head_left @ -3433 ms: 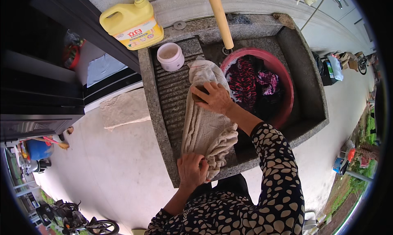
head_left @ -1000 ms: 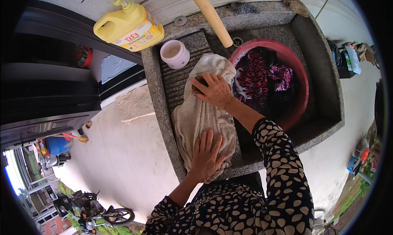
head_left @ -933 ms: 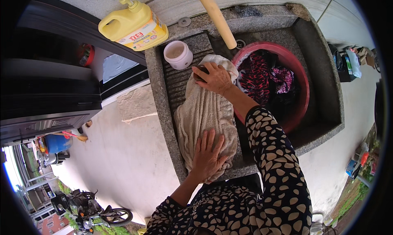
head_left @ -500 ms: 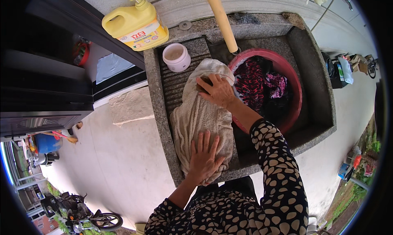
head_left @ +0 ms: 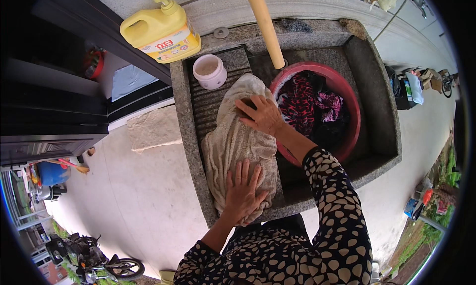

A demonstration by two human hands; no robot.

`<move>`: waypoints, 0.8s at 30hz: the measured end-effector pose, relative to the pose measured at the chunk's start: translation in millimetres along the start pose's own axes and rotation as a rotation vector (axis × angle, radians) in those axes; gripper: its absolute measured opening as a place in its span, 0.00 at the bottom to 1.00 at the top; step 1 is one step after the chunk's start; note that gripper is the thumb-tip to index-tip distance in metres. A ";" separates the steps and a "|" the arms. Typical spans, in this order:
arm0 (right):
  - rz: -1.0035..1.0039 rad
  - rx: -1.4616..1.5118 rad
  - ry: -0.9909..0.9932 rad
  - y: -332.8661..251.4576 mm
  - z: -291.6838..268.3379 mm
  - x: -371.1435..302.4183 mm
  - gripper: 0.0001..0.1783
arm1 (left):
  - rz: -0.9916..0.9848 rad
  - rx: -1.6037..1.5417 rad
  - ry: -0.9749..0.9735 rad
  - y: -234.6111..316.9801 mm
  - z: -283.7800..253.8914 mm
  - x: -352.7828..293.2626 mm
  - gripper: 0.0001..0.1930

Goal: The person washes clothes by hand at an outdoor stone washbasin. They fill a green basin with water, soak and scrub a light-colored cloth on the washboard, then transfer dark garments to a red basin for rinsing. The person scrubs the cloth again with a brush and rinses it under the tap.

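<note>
A wet beige cloth [head_left: 233, 146] lies bunched lengthwise over the ridged washboard [head_left: 203, 104] on the left side of a stone sink. My left hand [head_left: 244, 195] rests flat on its near end, fingers spread. Toward the far end, my right hand [head_left: 263, 115] is closed over a brown scrubbing brush [head_left: 245, 107], pressed against the cloth; most of the brush is hidden under the palm. Right of the cloth, a red basin [head_left: 353, 111] stands in the sink, holding dark and pink patterned clothes [head_left: 302, 99] with some suds.
A pale pink jar [head_left: 210, 71] stands on the washboard's far end. On the sink's far left corner is a yellow pump jug [head_left: 161, 32]. A tan pipe [head_left: 265, 29] comes down into the sink. A doorway and mat [head_left: 154, 128] lie left; a motorcycle [head_left: 99, 260] stands at lower left.
The view has shifted slightly. My right hand with the brush has slid a little toward me over the cloth. My left hand stays put on the near end.
</note>
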State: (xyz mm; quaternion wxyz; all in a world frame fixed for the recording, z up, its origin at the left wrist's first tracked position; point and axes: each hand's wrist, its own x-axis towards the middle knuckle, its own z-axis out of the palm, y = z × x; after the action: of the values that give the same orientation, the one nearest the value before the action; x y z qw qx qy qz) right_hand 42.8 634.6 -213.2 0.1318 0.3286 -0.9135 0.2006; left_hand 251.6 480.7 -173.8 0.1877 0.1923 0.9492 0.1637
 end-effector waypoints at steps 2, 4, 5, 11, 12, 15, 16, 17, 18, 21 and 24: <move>0.131 -0.091 0.102 30.2 24.1 30.2 0.28 | 0.006 -0.049 -0.007 1.6 -4.3 -1.7 0.43; 0.156 -0.109 0.100 27.4 25.4 33.3 0.27 | 0.011 -0.023 0.010 -4.0 -1.7 -1.5 0.43; 0.140 -0.056 0.048 13.2 23.5 32.2 0.27 | 0.009 -0.019 0.029 -4.7 1.0 -0.5 0.43; -0.205 0.148 -0.173 -92.8 -8.6 -35.9 0.30 | 0.037 0.020 0.040 -10.2 1.5 -5.9 0.43; -0.134 0.112 -0.142 -76.7 0.0 -21.3 0.28 | 0.055 0.014 0.026 -7.4 -0.3 -7.4 0.43; 0.088 0.012 -0.135 -33.3 28.0 33.6 0.28 | 0.095 0.011 0.056 -5.3 -1.0 0.8 0.43; 0.201 0.011 -0.138 -25.3 31.1 48.8 0.29 | 0.103 0.004 0.062 -2.9 -2.1 1.1 0.43; 0.308 0.007 -0.141 -24.8 32.7 61.0 0.29 | 0.092 0.008 0.073 -2.9 -2.9 0.1 0.44; 0.357 0.037 -0.178 -29.7 32.7 64.2 0.29 | 0.085 0.013 0.084 -3.8 -1.6 -0.1 0.45; 0.430 0.080 -0.253 -42.9 23.1 48.4 0.27 | -0.005 -0.061 0.071 -5.7 0.2 0.9 0.49; -0.022 0.008 -0.071 -89.2 -17.2 -42.1 0.33 | -0.119 -0.062 0.023 -5.7 -1.9 2.9 0.54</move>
State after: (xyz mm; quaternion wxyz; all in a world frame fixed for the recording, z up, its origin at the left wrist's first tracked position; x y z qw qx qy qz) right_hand 134.5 602.6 -188.7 0.1003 0.3460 -0.9131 0.1912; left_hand 246.6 476.6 -175.2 0.1920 0.1280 0.9555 0.1836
